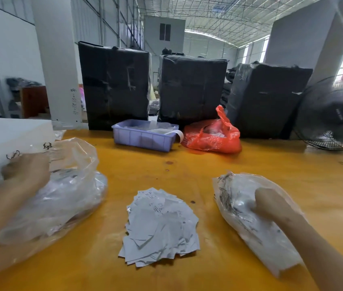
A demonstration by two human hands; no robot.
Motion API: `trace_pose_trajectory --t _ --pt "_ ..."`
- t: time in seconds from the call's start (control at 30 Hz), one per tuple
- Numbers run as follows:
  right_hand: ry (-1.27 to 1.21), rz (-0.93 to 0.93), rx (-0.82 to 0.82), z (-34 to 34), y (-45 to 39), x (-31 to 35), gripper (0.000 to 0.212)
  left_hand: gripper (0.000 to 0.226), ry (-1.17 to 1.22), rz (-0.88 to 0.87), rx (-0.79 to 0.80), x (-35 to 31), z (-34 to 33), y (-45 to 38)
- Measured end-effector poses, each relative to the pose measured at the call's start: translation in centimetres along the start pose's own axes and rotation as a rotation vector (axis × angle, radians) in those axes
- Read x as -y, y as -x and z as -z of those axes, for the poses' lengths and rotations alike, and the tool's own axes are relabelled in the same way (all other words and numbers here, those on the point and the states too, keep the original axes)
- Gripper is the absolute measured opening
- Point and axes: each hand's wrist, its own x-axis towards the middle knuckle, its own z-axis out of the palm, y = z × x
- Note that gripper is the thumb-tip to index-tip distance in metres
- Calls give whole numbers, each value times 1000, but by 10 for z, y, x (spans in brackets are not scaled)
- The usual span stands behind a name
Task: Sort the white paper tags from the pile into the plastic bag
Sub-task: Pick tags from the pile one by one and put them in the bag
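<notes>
A loose pile of white paper tags [160,225] lies on the yellow table [187,164], near its front middle. Left of the pile sits a large crumpled clear plastic bag [65,192] with papers showing through it. My left hand [25,169], blurred, grips that bag at its upper left edge. Right of the pile lies a second clear plastic bag [235,204] filled with white printed tags. My right hand [271,204] rests on it with fingers curled into the plastic. Neither hand touches the pile.
A blue plastic tray [143,137] and a red plastic bag [212,135] stand at the back of the table. Behind them are three black wrapped bundles [191,87]. A fan [334,114] stands at the far right, a white foam block [8,133] at the far left.
</notes>
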Motion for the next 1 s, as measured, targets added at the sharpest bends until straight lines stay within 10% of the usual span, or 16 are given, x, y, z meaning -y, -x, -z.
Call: trace_pose_trajectory --t 0.23,0.47,0.67,0.87,1.0 --pt "-191 -38 -135 -1 6 2 8 23 4 -279 -423 -94 48 71" --pt "-408 -35 -198 13 10 -1 9 21 651 -705 -126 -158 42 128" --pt "-954 -33 -322 34 26 4 16 18 976 -742 178 -177 27 146" --pt "-1471 299 176 45 51 69 40 69 1354 -614 860 -190 32 160" --pt "-1429 331 234 36 54 100 41 43 1489 -460 764 -187 22 158"
